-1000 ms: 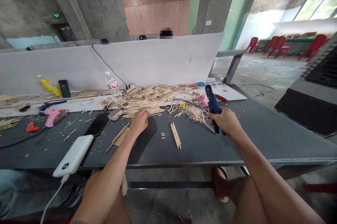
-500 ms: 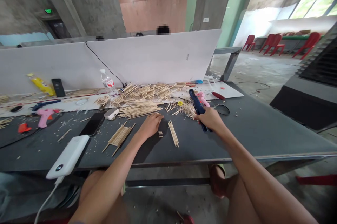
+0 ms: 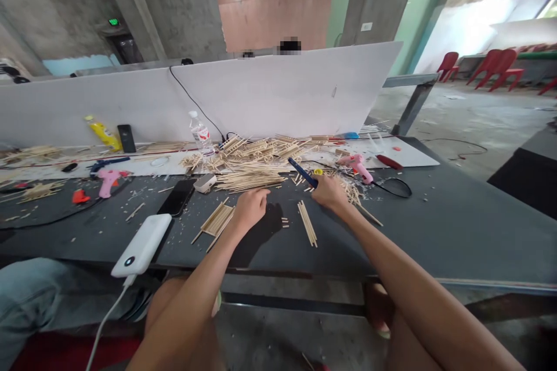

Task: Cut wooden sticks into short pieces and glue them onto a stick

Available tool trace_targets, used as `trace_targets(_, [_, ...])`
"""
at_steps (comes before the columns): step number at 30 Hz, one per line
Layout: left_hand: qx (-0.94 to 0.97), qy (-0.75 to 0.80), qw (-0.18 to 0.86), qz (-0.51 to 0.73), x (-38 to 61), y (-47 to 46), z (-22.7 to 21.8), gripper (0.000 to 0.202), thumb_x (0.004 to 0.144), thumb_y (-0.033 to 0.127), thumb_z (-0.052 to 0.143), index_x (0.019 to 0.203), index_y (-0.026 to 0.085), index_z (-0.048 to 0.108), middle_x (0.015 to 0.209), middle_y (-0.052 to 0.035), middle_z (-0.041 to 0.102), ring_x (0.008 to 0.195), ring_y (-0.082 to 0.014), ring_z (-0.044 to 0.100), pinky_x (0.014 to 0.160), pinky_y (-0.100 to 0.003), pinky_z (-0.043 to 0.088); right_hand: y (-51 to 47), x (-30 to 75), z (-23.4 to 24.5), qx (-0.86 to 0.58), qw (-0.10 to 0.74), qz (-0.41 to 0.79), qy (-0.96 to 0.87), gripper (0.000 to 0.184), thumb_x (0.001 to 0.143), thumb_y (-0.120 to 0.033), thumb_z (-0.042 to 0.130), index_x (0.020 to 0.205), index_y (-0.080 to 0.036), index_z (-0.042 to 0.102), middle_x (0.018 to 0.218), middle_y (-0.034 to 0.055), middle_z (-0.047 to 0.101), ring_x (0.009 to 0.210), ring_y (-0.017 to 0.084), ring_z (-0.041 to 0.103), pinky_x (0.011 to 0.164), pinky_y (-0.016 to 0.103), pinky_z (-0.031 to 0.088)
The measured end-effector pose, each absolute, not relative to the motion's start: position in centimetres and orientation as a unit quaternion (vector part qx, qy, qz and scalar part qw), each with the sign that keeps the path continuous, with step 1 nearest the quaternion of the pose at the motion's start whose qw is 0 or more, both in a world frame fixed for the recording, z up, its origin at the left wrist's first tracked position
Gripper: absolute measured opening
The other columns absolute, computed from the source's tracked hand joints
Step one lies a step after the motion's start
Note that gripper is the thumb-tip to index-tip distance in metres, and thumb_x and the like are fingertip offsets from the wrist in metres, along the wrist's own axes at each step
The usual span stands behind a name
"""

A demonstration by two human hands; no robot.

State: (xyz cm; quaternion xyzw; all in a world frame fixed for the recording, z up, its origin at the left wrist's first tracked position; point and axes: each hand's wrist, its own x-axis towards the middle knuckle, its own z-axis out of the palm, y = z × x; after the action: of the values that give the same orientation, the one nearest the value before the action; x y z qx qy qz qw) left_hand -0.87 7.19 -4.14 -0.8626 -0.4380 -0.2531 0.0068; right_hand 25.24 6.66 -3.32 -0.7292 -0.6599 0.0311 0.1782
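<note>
My right hand (image 3: pixel 331 194) is closed around a dark blue hand tool (image 3: pixel 301 172). The tool's long narrow end points to the far left, while my fingers cover the rest. My left hand (image 3: pixel 251 208) is above the table just short of a pile of thin wooden sticks (image 3: pixel 250 179), fingers loosely bent and nothing seen in them. Between my hands lie several short cut pieces (image 3: pixel 285 222) and a small row of longer sticks (image 3: pixel 307 224). Beside my left wrist is a flat frame of joined sticks (image 3: pixel 216 220).
Wooden assemblies (image 3: pixel 261 150) heap up behind the sticks, near a water bottle (image 3: pixel 200 133). Pink glue guns (image 3: pixel 357 166) lie to either side. A phone (image 3: pixel 176 198) and a white power bank (image 3: pixel 141 245) are on the left. A white partition (image 3: pixel 278 92) stands at the back.
My right hand has moved left with the blue tool, uncovering the loose sticks and the pink glue gun. My left hand's fingers are more bent. The view has swung left.
</note>
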Motion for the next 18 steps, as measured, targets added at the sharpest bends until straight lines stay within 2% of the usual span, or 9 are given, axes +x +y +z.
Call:
trace_targets(6, [-0.891, -0.382, -0.034, -0.241, -1.6, 4.8, -4.6, 0.031, 0.090, 0.014, 0.045, 0.107, 0.019, 0.070, 0.098, -0.0056, 0.073, 0.086, -0.0195, 0.067, 0.078, -0.030, 0.052, 8.2, 24.9, -4.4, -0.709, 0.129, 0.012, -0.694, 0.043, 0.075, -0.017, 0.057, 0.117, -0.020, 0.065, 0.098, 0.0128, 0.071, 0.091, 0.027, 0.065, 0.077, 0.030, 0.042])
trace_targets(10, [-0.909, -0.342, -0.068, -0.227, -1.9, 3.3, -5.1, 0.028, 0.090, 0.018, 0.049, 0.110, 0.017, 0.069, 0.101, -0.0079, 0.070, 0.096, -0.0220, 0.062, 0.085, -0.032, 0.050, 8.8, 24.3, -4.7, -0.695, 0.113, 0.001, -0.710, 0.035, 0.079, -0.023, 0.057, 0.113, -0.018, 0.065, 0.098, 0.0143, 0.070, 0.090, 0.028, 0.064, 0.076, 0.031, 0.042])
trace_targets(14, [-0.913, -0.329, -0.092, -0.224, -2.0, 2.8, -5.2, 0.029, 0.090, 0.021, 0.051, 0.114, 0.017, 0.066, 0.106, -0.0091, 0.066, 0.101, -0.0225, 0.059, 0.090, -0.034, 0.048, 8.8, 23.9, -4.6, -0.683, 0.121, -0.012, -0.720, 0.032, 0.080, -0.024, 0.059, 0.111, -0.017, 0.064, 0.095, 0.0139, 0.071, 0.086, 0.026, 0.065, 0.074, 0.030, 0.042])
trace_targets(18, [-0.914, -0.332, -0.098, -0.213, -1.4, 3.0, -5.3, 0.028, 0.090, 0.021, 0.052, 0.114, 0.018, 0.067, 0.102, -0.0087, 0.064, 0.098, -0.0220, 0.058, 0.088, -0.034, 0.048, 8.4, 24.3, -3.7, -0.687, 0.157, -0.034, -0.709, 0.034, 0.082, -0.024, 0.055, 0.115, -0.016, 0.061, 0.098, 0.0133, 0.070, 0.086, 0.025, 0.064, 0.071, 0.028, 0.041])
